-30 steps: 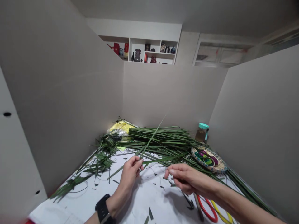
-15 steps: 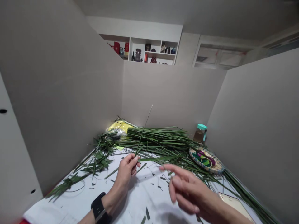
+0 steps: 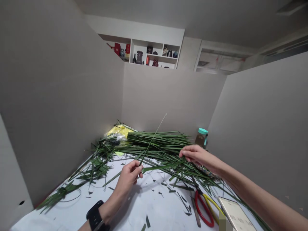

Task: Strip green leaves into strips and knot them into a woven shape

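L hand [image 3: 128,178]: fingers [image 3: 135,167] pressed together, pinching a thin green palm-leaf strip [image 3: 154,144] against the thumb. The strip sticks up past the fingertips, tilted toward the back wall. A wider leaf blade [image 3: 163,166] runs just beside those fingers; can't tell if it's held. Black smartwatch [image 3: 95,219] sits on the wrist, well below the fingers.

R hand [image 3: 196,156]: fingers [image 3: 190,153] close together, lightly curled, tips at the loose palm leaves [image 3: 173,160]; can't tell if they're gripping anything.

Past the R fingers, toward the back wall, lies a long bundle of palm leaves [image 3: 158,139], w/ a yellow packet [image 3: 119,131] behind its L end. Jar w/ teal lid [image 3: 201,138] stands beyond the R fingers. Woven dish [image 3: 204,170] sits under the R wrist, mostly hidden.

Below the R fingers: red-and-yellow-handled scissors [image 3: 204,208] & a phone [image 3: 234,213] on the white-covered tabletop [image 3: 154,205], w/ cut leaf scraps [image 3: 163,192] around. More leaf pieces [image 3: 96,163] lie well left of the L fingers.
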`<state>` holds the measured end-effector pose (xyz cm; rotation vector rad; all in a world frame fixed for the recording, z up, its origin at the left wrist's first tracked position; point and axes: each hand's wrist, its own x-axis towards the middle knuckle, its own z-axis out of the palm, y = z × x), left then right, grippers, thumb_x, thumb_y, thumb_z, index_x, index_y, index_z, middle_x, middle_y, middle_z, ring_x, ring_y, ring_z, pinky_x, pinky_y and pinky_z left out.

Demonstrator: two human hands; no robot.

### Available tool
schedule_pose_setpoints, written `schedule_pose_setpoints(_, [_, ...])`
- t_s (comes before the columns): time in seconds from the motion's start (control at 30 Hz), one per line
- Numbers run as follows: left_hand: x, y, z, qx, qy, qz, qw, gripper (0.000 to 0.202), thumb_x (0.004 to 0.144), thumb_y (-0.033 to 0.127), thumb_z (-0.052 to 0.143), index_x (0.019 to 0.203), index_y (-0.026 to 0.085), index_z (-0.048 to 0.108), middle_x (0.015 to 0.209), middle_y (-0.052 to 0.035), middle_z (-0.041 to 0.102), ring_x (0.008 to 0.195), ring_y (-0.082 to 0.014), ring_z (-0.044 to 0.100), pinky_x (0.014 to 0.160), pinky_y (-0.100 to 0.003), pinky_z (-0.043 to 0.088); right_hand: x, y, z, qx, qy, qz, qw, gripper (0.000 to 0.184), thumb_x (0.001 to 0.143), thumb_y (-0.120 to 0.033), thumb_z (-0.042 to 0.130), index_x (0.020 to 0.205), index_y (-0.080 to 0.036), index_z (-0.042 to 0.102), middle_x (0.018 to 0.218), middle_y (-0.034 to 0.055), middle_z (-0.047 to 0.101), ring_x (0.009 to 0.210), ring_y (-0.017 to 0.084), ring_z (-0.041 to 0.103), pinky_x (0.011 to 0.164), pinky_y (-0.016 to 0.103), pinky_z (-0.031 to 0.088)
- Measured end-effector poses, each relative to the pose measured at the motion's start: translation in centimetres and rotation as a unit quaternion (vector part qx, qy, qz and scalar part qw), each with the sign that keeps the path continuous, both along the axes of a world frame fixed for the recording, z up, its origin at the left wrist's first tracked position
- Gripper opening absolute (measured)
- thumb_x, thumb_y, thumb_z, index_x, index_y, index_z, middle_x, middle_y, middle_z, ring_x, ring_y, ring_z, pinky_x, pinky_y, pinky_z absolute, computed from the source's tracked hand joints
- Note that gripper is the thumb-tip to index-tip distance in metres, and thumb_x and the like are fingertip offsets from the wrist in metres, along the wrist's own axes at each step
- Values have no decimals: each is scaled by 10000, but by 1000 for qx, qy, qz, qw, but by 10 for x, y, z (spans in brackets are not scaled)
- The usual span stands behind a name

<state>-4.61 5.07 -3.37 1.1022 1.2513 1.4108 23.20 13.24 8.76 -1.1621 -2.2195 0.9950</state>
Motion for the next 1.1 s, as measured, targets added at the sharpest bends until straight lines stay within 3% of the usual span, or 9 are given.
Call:
schedule_pose_setpoints(0.17, [0, -1, -2, -18, 4, 29, 999, 187, 958, 324, 596, 938, 141, 626, 725, 36, 600, 486, -74, 514, 436, -204, 447, -38, -43, 26, 265, -4, 3, 964, 139, 886, -311, 520, 858, -212, 614, 783, 60, 577, 697, 195, 456, 639, 323, 316])
schedule_pose_setpoints(0.3, [-2, -1, -1, -26, -12, 37, 999, 197, 957, 335, 596, 974, 142, 629, 764, 21, 619, 516, -83, 542, 455, -215, 469, -48, -78, 22, 350, -43, 78, 932, 215, 891, -233, 481, 703, -217, 585, 690, 50, 520, 636, 187, 390, 596, 331, 253])
schedule_pose_setpoints(0.37, [-4, -1, -1, -22, -24, 45, 998, 208, 960, 343, 589, 1000, 143, 628, 787, 13, 627, 534, -89, 556, 467, -222, 480, -46, -89, 13, 334, -76, 130, 930, 232, 909, -198, 451, 731, -215, 600, 687, 41, 538, 611, 173, 401, 575, 321, 260])
schedule_pose_setpoints(0.47, [-8, 0, 1, -6, -38, 49, 998, 220, 964, 352, 581, 1021, 145, 625, 800, 9, 630, 543, -92, 561, 473, -225, 485, -35, -86, -7, 208, -133, 180, 952, 239, 951, -193, 445, 817, -212, 642, 714, 23, 610, 626, 152, 488, 596, 290, 350])
schedule_pose_setpoints(0.57, [-8, 0, 3, 13, -39, 41, 998, 219, 966, 354, 578, 1010, 145, 623, 781, 16, 620, 522, -85, 544, 457, -217, 470, -19, -60, -30, 125, -163, 161, 965, 212, 945, -183, 520, 799, -198, 673, 602, -19, 628, 542, 115, 537, 544, 238, 405])
schedule_pose_setpoints(0.67, [-2, -1, 4, 21, -25, 18, 999, 195, 963, 334, 587, 953, 142, 622, 720, 39, 592, 470, -67, 495, 419, -196, 429, -6, -22, -44, 122, -174, 92, 973, 260, 958, -250, 585, 724, -157, 648, 611, -25, 615, 522, 98, 549, 530, 231, 461])
schedule_pose_setpoints(0.8, [8, -4, 1, 18, 4, -14, 1000, 180, 955, 298, 606, 868, 140, 613, 651, 65, 556, 417, -50, 430, 383, -178, 377, -6, 10, -35, 183, -111, -28, 976, 213, 990, -358, 564, 1049, -173, 651, 1029, 42, 674, 815, 152, 654, 728, 319, 570])
schedule_pose_setpoints(0.9, [9, -5, -2, 9, 21, -9, 1000, 188, 956, 301, 603, 858, 141, 610, 639, 69, 547, 410, -49, 422, 379, -178, 371, -23, 3, -16, 236, -39, -73, 968, 228, 999, -367, 532, 1006, -170, 647, 974, 33, 664, 800, 158, 635, 725, 320, 547])
schedule_pose_setpoints(1.1, [2, 0, -10, 0, 25, 52, 998, 205, 963, 339, 587, 919, 142, 621, 693, 47, 577, 457, -65, 481, 412, -195, 418, -53, -70, -6, 258, 14, 44, 965, 165, 945, -259, 487, 837, -201, 598, 798, 33, 630, 719, 168, 562, 680, 305, 434])
